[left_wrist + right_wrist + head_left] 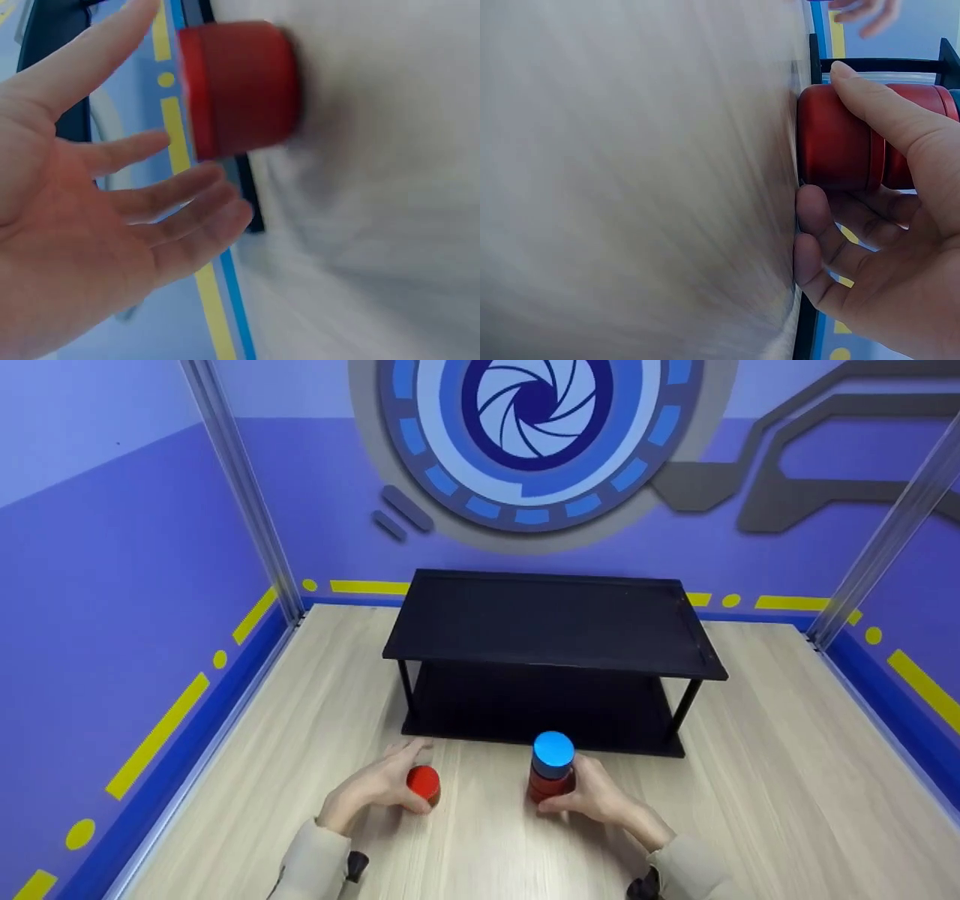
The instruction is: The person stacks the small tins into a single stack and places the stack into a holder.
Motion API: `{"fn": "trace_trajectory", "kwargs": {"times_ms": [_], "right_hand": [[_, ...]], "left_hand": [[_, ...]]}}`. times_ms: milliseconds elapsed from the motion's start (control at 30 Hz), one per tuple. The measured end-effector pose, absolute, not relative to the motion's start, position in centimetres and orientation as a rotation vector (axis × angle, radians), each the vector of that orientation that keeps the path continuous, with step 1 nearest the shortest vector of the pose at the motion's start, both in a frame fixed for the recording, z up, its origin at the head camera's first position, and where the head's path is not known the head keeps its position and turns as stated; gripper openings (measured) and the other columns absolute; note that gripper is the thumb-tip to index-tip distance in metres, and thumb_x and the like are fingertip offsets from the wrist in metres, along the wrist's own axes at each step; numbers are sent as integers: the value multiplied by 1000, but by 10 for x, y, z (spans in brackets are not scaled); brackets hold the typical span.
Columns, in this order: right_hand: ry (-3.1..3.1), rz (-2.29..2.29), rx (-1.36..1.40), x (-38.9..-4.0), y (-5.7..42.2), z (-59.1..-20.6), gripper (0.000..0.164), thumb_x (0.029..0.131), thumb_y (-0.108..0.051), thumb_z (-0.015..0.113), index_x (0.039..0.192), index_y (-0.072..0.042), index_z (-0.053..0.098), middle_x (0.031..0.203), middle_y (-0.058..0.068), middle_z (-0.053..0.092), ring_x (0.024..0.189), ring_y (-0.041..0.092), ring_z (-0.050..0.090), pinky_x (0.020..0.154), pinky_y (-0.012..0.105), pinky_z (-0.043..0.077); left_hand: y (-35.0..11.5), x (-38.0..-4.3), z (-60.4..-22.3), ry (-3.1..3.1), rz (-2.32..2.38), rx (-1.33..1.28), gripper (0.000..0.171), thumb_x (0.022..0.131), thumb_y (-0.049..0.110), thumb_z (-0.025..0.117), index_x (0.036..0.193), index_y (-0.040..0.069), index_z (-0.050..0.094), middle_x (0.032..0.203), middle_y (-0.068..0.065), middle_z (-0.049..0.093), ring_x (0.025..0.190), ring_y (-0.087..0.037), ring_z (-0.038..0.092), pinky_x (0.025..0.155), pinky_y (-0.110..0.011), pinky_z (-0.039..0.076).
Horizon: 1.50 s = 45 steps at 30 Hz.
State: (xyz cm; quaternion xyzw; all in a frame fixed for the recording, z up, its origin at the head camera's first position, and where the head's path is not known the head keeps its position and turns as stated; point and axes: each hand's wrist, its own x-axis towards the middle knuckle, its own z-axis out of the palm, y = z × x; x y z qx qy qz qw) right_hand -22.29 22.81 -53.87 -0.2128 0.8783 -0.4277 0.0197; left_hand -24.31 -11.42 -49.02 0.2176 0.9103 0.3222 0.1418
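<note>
A small red round tin (pixel 424 784) stands on the wooden table, with my left hand (pixel 386 781) around its left side. In the left wrist view the fingers of that hand are spread and nearly straight, with the red tin beyond their tips. To the right stands a stack of round tins: red tins (pixel 836 142) below and a blue-topped tin (pixel 553 751) above. My right hand (pixel 596 795) grips the lower red part from the right, thumb along the near side and fingers curled round the other. The stack's blue end is mostly cut off in the right wrist view.
Behind both hands stands a black two-tier shelf (pixel 555 622), its lower board (pixel 525 705) near the blue-topped stack. Blue and purple walls (pixel 135 585) with yellow marks and metal corner posts (pixel 240 487) enclose the wooden table (pixel 787 780).
</note>
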Motion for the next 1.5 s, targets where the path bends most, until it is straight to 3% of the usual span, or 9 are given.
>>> {"fn": "trace_trajectory", "kwargs": {"times_ms": [200,600,1000,1500], "right_hand": [[2769,-1322,-691,-223,226,-539,70,68,-30,87,124,-3,55,116,11,67,109,30,64,95,45,51],[2738,-1312,-656,-222,227,-541,70,68,-30,87,125,-3,54,117,11,66,111,29,63,96,44,50],[2741,-1328,-675,-222,227,-541,69,67,-30,87,124,-4,55,116,10,67,110,28,64,97,44,50],[2729,-1354,-655,-223,227,-539,71,67,-28,87,125,-2,54,118,12,66,111,30,63,98,46,49]], "left_hand": [[-124,-242,-499,2589,913,719,75,61,1,86,126,3,50,119,-16,57,111,-33,56,94,-53,46],[-125,-247,-508,2564,989,756,63,61,1,84,118,5,57,112,-13,62,105,-29,57,89,-50,48],[-106,-251,-504,2565,973,752,62,65,2,82,121,5,56,112,-11,62,102,-25,58,87,-46,49],[-78,-261,-485,2580,917,873,59,67,9,83,121,12,57,111,-5,62,98,-19,57,84,-37,50]]}}
